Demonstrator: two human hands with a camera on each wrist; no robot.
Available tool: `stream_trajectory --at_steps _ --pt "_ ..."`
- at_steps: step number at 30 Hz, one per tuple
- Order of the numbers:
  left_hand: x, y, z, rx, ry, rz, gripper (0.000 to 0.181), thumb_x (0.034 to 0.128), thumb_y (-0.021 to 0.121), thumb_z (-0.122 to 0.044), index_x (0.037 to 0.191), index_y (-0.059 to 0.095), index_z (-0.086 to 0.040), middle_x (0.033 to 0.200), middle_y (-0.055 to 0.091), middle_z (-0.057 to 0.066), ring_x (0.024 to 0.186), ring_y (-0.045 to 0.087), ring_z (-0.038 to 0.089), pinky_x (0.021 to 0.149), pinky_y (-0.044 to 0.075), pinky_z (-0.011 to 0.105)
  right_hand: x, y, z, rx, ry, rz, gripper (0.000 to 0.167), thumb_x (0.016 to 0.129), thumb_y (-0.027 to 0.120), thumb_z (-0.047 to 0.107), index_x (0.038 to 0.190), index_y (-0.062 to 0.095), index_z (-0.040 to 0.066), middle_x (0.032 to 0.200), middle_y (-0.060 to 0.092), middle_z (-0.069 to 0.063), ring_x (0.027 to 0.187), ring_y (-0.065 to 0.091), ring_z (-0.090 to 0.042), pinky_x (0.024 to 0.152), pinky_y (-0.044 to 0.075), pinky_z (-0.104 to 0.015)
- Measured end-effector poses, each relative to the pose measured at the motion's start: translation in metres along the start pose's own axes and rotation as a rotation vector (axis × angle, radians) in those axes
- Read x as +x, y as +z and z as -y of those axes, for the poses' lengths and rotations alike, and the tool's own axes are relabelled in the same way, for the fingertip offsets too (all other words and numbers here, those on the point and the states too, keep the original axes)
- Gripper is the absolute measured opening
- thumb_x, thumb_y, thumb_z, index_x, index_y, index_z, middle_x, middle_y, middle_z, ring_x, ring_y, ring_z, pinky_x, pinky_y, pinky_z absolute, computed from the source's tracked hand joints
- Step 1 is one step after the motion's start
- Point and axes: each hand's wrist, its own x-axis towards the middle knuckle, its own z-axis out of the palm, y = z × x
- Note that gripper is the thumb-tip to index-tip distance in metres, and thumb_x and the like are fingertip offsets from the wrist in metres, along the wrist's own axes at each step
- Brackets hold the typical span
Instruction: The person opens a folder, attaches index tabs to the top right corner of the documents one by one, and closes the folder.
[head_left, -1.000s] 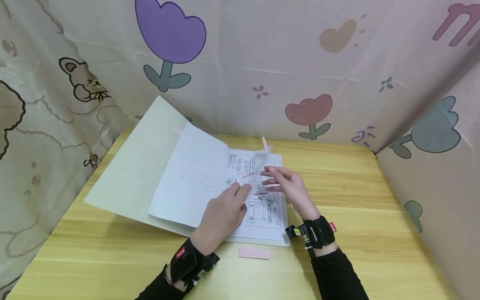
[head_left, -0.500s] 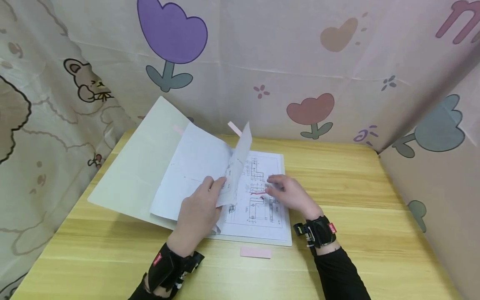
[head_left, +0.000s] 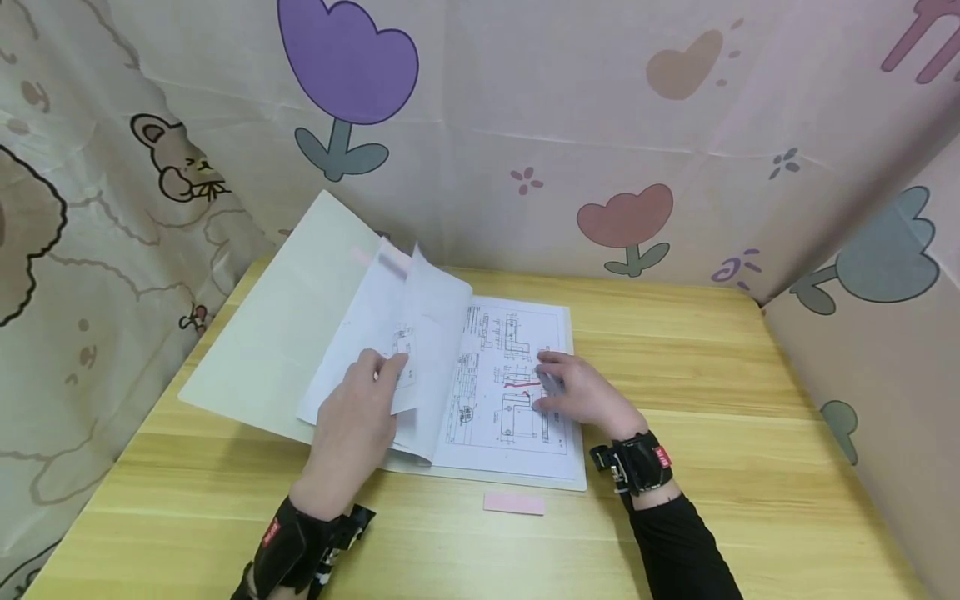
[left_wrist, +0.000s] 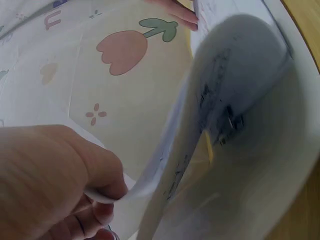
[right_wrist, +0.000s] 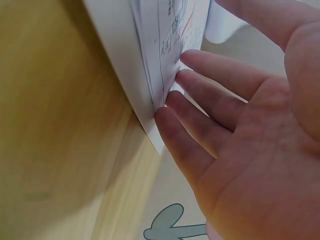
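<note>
A booklet lies open, its printed page with line drawings and red marks (head_left: 517, 433) flat on the right. My left hand (head_left: 356, 425) pinches the edge of a lifted page (head_left: 442, 317), which curves over the left side. In the left wrist view the thumb and fingers of that hand (left_wrist: 60, 180) grip the bent sheet (left_wrist: 175, 150). My right hand (head_left: 588, 392) rests its fingertips on the right part of the printed page. The right wrist view shows that hand (right_wrist: 240, 120) with fingers extended against the page edge (right_wrist: 155, 60).
The pale cover (head_left: 277, 333) stands tilted open at the left. A pink strip (head_left: 513, 503) lies on the wooden table (head_left: 675, 533) in front of the booklet. Patterned cloth (head_left: 480, 167) hangs behind and at both sides.
My left hand has moved left and carried the page over from the right side, uncovering the drawings. My right hand has lowered slightly and stays near the right edge.
</note>
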Motion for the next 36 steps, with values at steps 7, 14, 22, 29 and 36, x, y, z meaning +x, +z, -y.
stream_trajectory --at_steps 7,14,22,29,36 --pt "-0.004 0.002 0.015 0.099 0.064 0.052 0.053 0.0828 0.072 0.016 0.132 0.061 0.003 0.106 0.056 0.017 0.077 0.049 0.026 0.056 0.037 0.029 0.000 0.002 -0.001 0.015 0.006 -0.011 0.068 0.088 0.084 0.022 0.145 0.057 -0.001 0.161 0.044 -0.016 0.150 0.035 -0.042 0.120 0.031 -0.056" --pt "-0.008 0.008 0.026 0.181 0.094 0.064 0.070 0.0780 0.072 0.019 0.143 0.051 0.005 0.128 0.054 0.027 0.091 0.055 0.035 0.065 0.045 0.036 0.001 0.002 -0.002 0.016 0.010 -0.016 0.068 0.088 0.084 0.023 0.146 0.057 -0.001 0.160 0.044 -0.016 0.151 0.034 -0.041 0.121 0.031 -0.055" --pt "-0.006 0.012 0.032 0.268 0.127 -0.028 0.065 0.0846 0.069 0.017 0.146 0.049 0.007 0.140 0.046 0.033 0.110 0.052 0.046 0.088 0.048 0.051 0.000 0.003 -0.002 0.011 -0.006 -0.014 0.066 0.088 0.083 0.023 0.144 0.059 -0.001 0.160 0.045 -0.015 0.150 0.035 -0.041 0.120 0.032 -0.055" --pt "0.005 0.007 0.020 0.284 0.083 0.150 0.041 0.0834 0.078 0.009 0.122 0.068 0.002 0.134 0.055 0.023 0.123 0.049 0.042 0.100 0.044 0.058 0.000 0.003 -0.001 0.002 -0.012 -0.017 0.065 0.088 0.084 0.023 0.143 0.060 -0.002 0.159 0.045 -0.016 0.150 0.036 -0.041 0.120 0.032 -0.055" --pt "0.026 0.013 -0.014 0.250 0.146 0.302 0.036 0.0851 0.077 0.000 0.120 0.069 -0.001 0.124 0.063 0.016 0.112 0.059 0.033 0.089 0.054 0.047 0.000 0.003 -0.001 -0.001 0.018 -0.026 0.065 0.088 0.084 0.024 0.143 0.060 0.000 0.160 0.045 -0.014 0.150 0.036 -0.039 0.120 0.032 -0.055"
